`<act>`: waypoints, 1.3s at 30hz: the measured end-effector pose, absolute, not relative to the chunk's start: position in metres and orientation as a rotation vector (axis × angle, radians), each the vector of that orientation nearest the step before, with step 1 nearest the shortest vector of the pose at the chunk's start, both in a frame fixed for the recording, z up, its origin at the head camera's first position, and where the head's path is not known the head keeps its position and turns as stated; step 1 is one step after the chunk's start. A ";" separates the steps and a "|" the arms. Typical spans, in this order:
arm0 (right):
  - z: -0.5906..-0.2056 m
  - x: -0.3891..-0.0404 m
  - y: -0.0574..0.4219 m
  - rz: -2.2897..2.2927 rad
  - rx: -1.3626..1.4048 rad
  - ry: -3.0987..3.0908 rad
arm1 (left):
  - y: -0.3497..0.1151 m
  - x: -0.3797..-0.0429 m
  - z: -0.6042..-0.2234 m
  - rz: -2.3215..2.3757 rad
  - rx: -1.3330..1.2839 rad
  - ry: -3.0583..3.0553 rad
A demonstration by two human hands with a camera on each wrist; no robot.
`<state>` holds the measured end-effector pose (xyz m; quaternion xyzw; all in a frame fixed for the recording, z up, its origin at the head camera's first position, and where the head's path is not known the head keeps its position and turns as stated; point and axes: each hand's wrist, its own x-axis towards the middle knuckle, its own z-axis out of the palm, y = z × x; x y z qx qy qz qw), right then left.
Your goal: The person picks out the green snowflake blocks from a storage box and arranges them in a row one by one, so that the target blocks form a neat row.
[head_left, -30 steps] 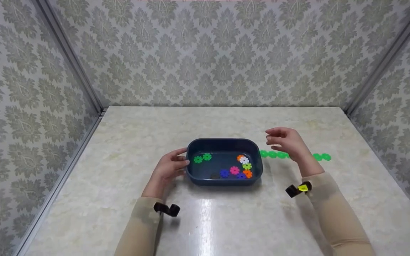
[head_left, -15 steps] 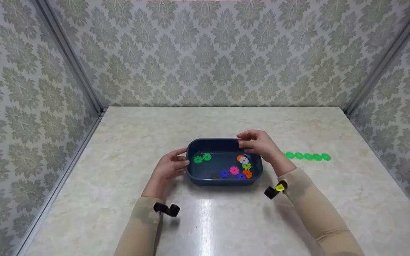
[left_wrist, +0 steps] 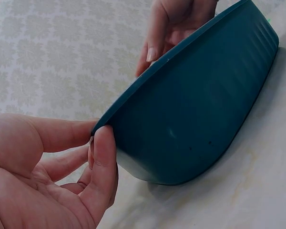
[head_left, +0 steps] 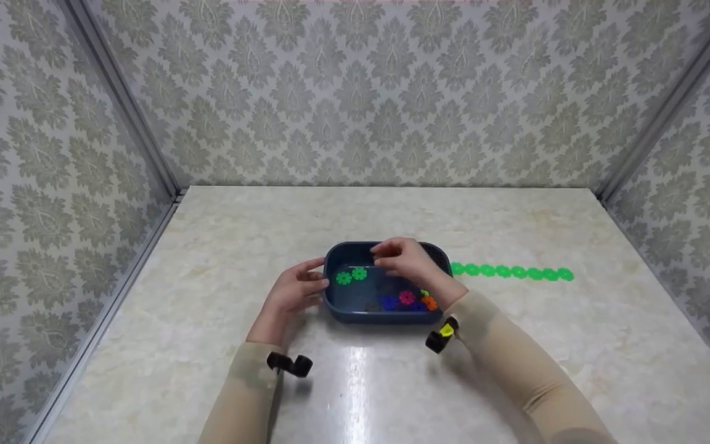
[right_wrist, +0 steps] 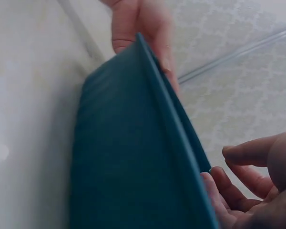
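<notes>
A dark blue plastic basin stands on the table. My left hand pinches its left rim between thumb and finger, plain in the left wrist view. My right hand hovers over the basin's inside with loosely bent fingers; the right wrist view shows a gap between thumb and fingertips and nothing held. Left of those fingers, two green flower-shaped plastic discs lie on the basin floor. A pink disc, an orange disc and blue ones lie at the right; my right hand and wrist hide the others.
Right of the basin, a row of green flower discs lies on the marbled table, its left end close to the basin wall. Patterned walls enclose the table at the back and both sides.
My right hand has moved left, from above the green row to over the middle of the basin, uncovering the row. My left hand and the basin have stayed in place.
</notes>
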<state>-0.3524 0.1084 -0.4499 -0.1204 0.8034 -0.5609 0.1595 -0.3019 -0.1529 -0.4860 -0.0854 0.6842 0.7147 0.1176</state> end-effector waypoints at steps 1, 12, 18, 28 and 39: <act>-0.452 -0.353 0.105 -1.587 -0.348 2.306 | -0.153 -0.302 -0.486 2.095 -0.247 1.998; -0.476 -0.358 0.084 -1.325 -0.606 2.484 | -0.152 -0.301 -0.485 2.095 -0.286 1.989; -0.482 -0.356 0.081 -1.129 -0.802 2.544 | -0.151 -0.301 -0.485 2.098 -0.293 1.975; -0.488 -0.352 0.078 -1.045 -0.736 2.685 | -0.152 -0.300 -0.487 2.112 -0.261 1.976; -0.484 -0.352 0.081 -0.868 -0.635 2.811 | -0.152 -0.300 -0.486 2.122 -0.237 1.962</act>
